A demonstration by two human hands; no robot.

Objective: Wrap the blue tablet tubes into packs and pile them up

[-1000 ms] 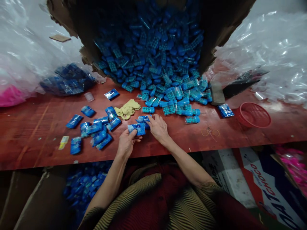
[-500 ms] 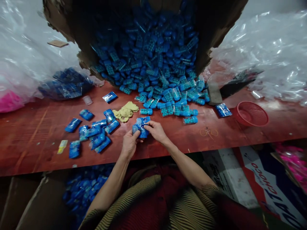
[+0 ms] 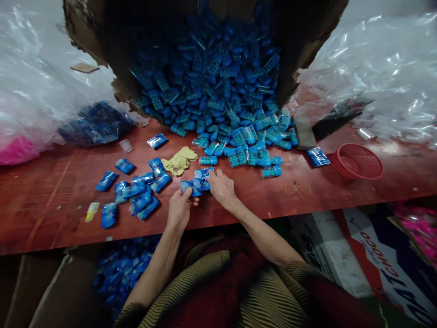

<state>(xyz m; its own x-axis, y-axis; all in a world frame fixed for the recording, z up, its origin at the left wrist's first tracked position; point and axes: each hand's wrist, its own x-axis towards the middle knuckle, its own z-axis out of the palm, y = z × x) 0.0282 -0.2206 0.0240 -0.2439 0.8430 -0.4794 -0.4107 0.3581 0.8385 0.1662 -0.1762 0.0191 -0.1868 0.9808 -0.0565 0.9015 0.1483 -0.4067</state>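
Observation:
My left hand [image 3: 178,207] pinches a small blue printed plastic wrapper [image 3: 189,187] between thumb and fingers, just above the table's front part. My right hand [image 3: 222,187] closes on blue wrapper pieces [image 3: 202,183] directly beside it; whether these join the left one I cannot tell. Another blue wrapper [image 3: 204,172] shows behind, by the right fingertips. To the left lies a loose group of blue wrapped packs [image 3: 139,196]. Beyond my hands, small clear bottles with blue caps and blue beads [image 3: 239,156] spill over the table.
A large torn cardboard box [image 3: 90,34] lies open at the back, full of those bottles. A crumpled yellow cloth [image 3: 180,160] is behind my left hand. On the right are a red basket [image 3: 358,162] and a stack of blue wrappers [image 3: 318,157]. Clear plastic bags [image 3: 392,77] flank the box.
My left hand has moved slightly left, drawing its wrapper away from the right-hand pieces. The right fingers have curled in more. The view has shifted a little.

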